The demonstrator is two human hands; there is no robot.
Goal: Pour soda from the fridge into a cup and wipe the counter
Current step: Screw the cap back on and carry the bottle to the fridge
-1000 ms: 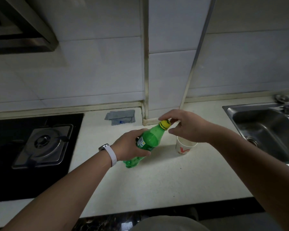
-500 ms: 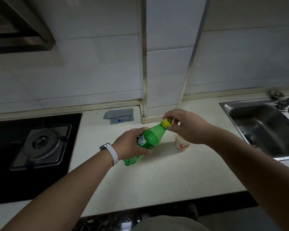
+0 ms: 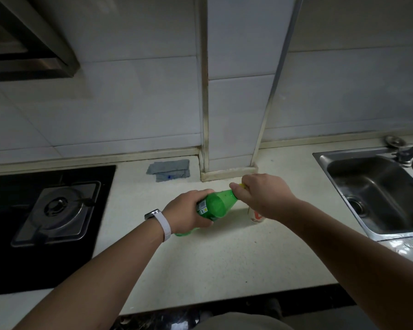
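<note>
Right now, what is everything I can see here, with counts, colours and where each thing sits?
bottle: one, green, tilted, held above the counter
cap: one, yellow, mostly hidden under the fingers
cup: one, white with red print, on the counter behind the right wrist
cloth: one, grey, folded, by the wall
counter: one, cream
stove: one, black, left
sink: one, steel, right
left hand: grips the bottle
right hand: closed on the cap
</note>
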